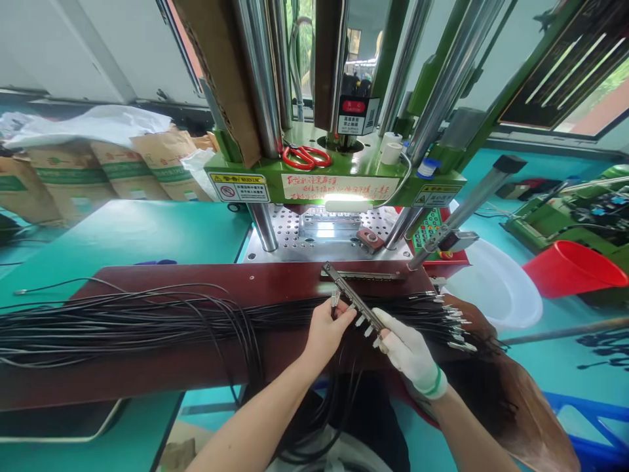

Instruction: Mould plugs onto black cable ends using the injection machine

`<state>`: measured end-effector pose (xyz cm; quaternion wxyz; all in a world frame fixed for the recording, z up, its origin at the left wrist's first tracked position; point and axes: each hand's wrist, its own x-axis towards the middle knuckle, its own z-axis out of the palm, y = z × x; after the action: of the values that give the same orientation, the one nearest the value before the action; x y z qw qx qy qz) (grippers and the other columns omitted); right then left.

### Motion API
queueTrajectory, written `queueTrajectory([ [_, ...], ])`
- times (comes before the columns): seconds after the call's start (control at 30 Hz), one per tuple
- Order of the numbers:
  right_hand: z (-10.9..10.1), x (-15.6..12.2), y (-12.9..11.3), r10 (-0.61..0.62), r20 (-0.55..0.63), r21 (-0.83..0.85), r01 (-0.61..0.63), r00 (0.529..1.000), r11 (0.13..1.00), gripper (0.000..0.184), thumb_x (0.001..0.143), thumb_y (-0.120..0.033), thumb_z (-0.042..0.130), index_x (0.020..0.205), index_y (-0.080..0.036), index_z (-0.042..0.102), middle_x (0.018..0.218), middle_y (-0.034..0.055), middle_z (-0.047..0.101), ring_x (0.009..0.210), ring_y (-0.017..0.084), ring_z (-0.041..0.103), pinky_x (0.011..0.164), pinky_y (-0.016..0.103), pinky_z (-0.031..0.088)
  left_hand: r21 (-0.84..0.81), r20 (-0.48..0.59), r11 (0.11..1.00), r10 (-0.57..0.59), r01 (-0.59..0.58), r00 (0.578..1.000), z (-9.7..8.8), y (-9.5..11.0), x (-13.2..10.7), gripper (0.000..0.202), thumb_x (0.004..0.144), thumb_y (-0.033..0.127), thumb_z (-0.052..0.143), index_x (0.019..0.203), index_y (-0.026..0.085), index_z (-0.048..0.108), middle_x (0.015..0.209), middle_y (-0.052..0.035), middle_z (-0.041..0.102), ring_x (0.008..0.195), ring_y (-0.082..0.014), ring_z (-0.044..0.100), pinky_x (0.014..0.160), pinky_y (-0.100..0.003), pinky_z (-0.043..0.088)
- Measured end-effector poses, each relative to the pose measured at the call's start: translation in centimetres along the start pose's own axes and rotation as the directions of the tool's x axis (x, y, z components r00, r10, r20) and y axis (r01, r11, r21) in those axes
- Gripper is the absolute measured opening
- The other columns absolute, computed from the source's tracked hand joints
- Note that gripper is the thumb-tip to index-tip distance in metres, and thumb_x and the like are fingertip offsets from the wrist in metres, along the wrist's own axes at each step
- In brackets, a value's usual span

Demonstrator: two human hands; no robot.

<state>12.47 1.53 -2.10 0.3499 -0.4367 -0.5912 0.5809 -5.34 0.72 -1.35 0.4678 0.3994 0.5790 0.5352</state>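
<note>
Black cables (122,321) on a dark red-brown board (147,373), green machine (339,177), red scissors (305,156), white-gloved right hand (410,354).

1 head view, forward and down, close over the workbench (147,367).

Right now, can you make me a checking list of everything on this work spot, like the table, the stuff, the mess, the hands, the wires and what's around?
Surface: dark red bench, in front of a teal table.
Job's things: metal bar with plug ends slotted in it, held tilted.
Clutter: red scissors and tape rolls on the green press.
Grippers: bare left hand pinches a plug at the bar; gloved right hand holds the bar's near end.
Cables: black wires lie across the bench, plug ends to the right.
Surroundings: paper sacks, white basin, red bucket.
</note>
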Motion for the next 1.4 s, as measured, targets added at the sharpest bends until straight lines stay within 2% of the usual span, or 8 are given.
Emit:
queueTrajectory([
  [0.27,0.0,-0.1,-0.6,0.135,-0.075,0.167,-0.121,0.988,0.978,0.053,0.08,-0.041,0.051,0.125,-0.013,0.045,0.058,0.0,0.053,0.032,0.002,0.03,0.031,0.017,0.018,-0.269,-0.024,0.962,-0.044,0.036,0.999,-0.8,1.6,-0.1,0.025,0.083,0.045,0.039,0.075,0.022,0.034,0.054,0.0097,0.033,0.039,-0.0039,0.022,0.039,-0.016,0.02],
  [0.5,0.0,-0.1,-1.1,0.13,-0.006,0.12,-0.128,0.992,0.984,0.055,0.08,-0.043,0.051,0.124,-0.011,0.045,0.059,0.0006,0.052,0.036,0.002,0.03,0.033,0.016,0.018,-0.132,-0.06,0.991,-0.032,0.024,0.998,-1.0,0.5,0.3,0.027,0.068,0.039,0.062,0.065,0.018,0.044,0.052,0.0076,0.036,0.043,-0.0039,0.027,0.041,-0.017,0.023],
  [0.77,0.1,-0.1,-1.4,0.143,-0.006,0.063,-0.143,0.99,0.988,0.055,0.081,-0.041,0.05,0.125,-0.009,0.046,0.06,0.002,0.053,0.035,0.003,0.031,0.033,0.018,0.019,-0.069,-0.04,0.997,0.025,-0.028,0.999,-1.2,-0.2,0.6,0.02,0.069,0.032,0.061,0.065,0.016,0.05,0.052,0.0069,0.038,0.044,-0.0045,0.028,0.044,-0.019,0.023],
  [0.9,0.2,-0.1,-0.7,0.055,-0.027,0.061,-0.054,0.998,0.997,0.049,0.078,-0.037,0.055,0.12,-0.013,0.053,0.066,0.0039,0.056,0.047,0.008,0.042,0.037,0.02,0.029,-0.066,-0.036,0.998,0.015,-0.017,0.999,-1.3,-0.1,0.7,0.021,0.067,0.032,0.062,0.062,0.016,0.049,0.05,0.0073,0.037,0.043,-0.0043,0.027,0.043,-0.019,0.022],
  [1.0,0.3,0.0,-0.8,0.034,-0.036,0.079,-0.032,0.999,0.996,0.046,0.075,-0.036,0.058,0.116,-0.014,0.057,0.068,0.0044,0.057,0.051,0.009,0.045,0.039,0.021,0.033,-0.036,0.017,0.999,0.004,-0.003,1.0,-1.6,0.3,0.8,0.024,0.068,0.035,0.061,0.06,0.017,0.047,0.047,0.0077,0.034,0.042,-0.0046,0.027,0.042,-0.019,0.022],
  [1.2,0.0,0.0,-1.5,0.143,-0.04,0.105,-0.138,0.989,0.985,0.054,0.077,-0.04,0.054,0.122,-0.011,0.051,0.061,0.0029,0.056,0.036,0.003,0.033,0.031,0.018,0.02,-0.018,0.066,0.995,0.095,-0.094,0.993,-3.6,1.8,0.7,0.033,0.08,0.049,0.041,0.071,0.018,0.048,0.056,0.003,0.047,0.049,-0.0082,0.042,0.046,-0.019,0.034],
  [1.3,-0.2,0.0,-1.4,0.137,-0.011,0.105,-0.135,0.99,0.985,0.055,0.077,-0.041,0.055,0.122,-0.01,0.05,0.061,0.0035,0.056,0.037,0.004,0.035,0.031,0.017,0.022,-0.053,0.14,0.998,-0.025,0.033,0.99,-4.4,2.2,0.6,0.038,0.08,0.055,0.038,0.064,0.02,0.037,0.043,0.0084,0.031,0.036,-0.0056,0.027,0.036,-0.017,0.023],
  [1.4,-0.1,-0.1,-1.4,0.146,-0.013,0.145,-0.142,0.989,0.979,0.054,0.074,-0.039,0.059,0.119,-0.01,0.053,0.062,0.0048,0.057,0.041,0.006,0.04,0.031,0.017,0.022,-0.016,0.288,0.987,-0.15,0.161,0.946,-4.4,2.2,0.5,0.039,0.079,0.055,0.039,0.061,0.021,0.032,0.041,0.009,0.028,0.033,-0.004,0.02,0.033,-0.017,0.014],
])
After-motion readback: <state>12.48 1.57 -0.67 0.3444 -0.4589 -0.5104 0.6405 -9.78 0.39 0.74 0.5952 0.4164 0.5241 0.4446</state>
